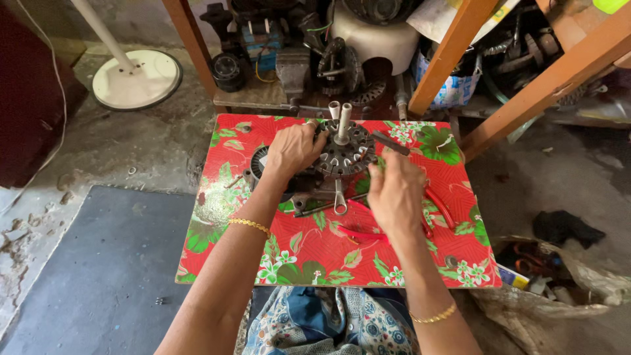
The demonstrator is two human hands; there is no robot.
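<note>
Both hands on a fan motor, low floral table.

Left hand (292, 150) clamped over the rim of the round motor stator (342, 154), steadying it near the table's far edge; right hand (394, 194) closed around a dark-handled tool (389, 142) angled toward the slotted face. Shaft (344, 121) standing upright. Open-end spanner (339, 200) and red-handled pliers (434, 210) lying just beside, on the red flowered tabletop (309, 253). Risk, judged: tool tip slipping off into windings or left fingers if the steadying grip loosens.
</note>
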